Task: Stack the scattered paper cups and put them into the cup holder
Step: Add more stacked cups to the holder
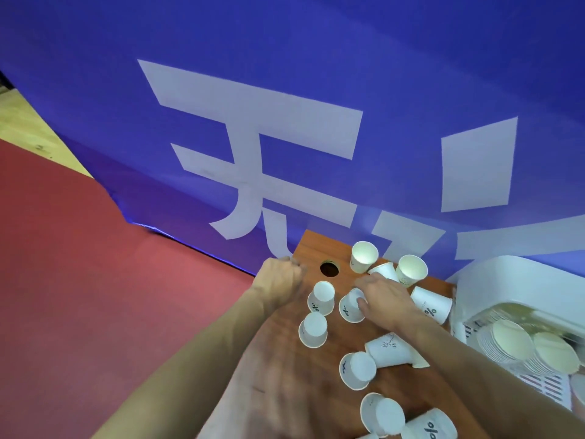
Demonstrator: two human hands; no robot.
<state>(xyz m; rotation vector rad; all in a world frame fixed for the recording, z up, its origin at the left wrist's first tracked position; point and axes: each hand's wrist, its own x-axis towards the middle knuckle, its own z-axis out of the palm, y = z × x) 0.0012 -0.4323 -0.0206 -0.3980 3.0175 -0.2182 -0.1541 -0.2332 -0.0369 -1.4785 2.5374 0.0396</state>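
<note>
Head view. We see a wooden table with a round hole near its far end. Paper cups lie scattered over it.

- The left hand rests at the table's far left corner, fingers curled tight into a fist, with no cup in it.
- The right hand reaches in from the right. Its thumb and fingers close round one inverted cup near the middle of the table.
- Two more inverted cups stand just left of that cup, between the hands.
- Beyond the right hand, two upright cups flank a tipped cup. The hand hides part of the tipped cup.
- Another cup lies on its side, right of the wrist.
- Several cups lie under and beside the right forearm, nearer to us.
- The white cup holder stands against the table's right edge. It already contains stacked cups.

A blue banner closes off the far side. Red floor lies to the left.
</note>
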